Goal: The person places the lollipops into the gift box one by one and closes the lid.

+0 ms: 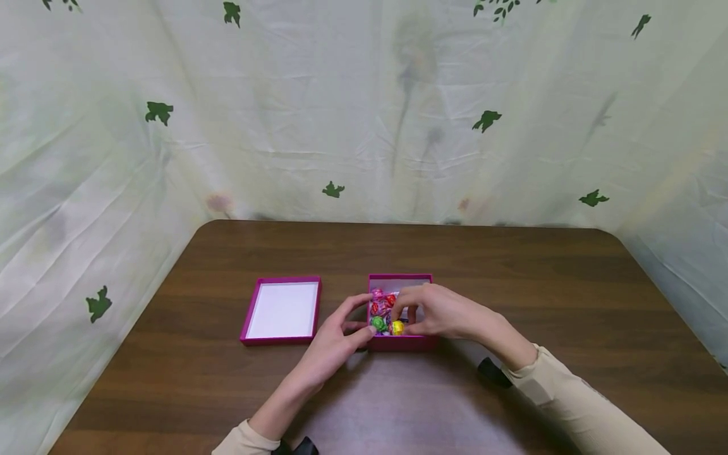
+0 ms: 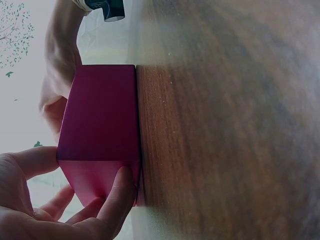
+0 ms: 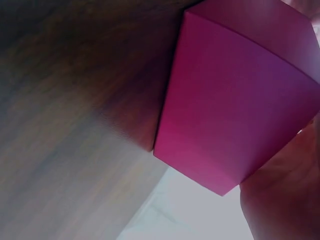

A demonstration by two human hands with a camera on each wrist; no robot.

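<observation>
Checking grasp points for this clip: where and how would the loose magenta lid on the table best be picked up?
The lid lies inner side up, flat on the table, left of the candy box that both hands are at. Probably best to come from above and pinch one raised rim wall, thumb inside, fingers outside. Its left and far sides stand free, so the left hand is likely nearest.

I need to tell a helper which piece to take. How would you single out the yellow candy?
On the brown table stands an open magenta box between both hands. Among its wrapped candies, the yellow candy lies at the near edge, right of the green one; the others are pink or red.
</observation>
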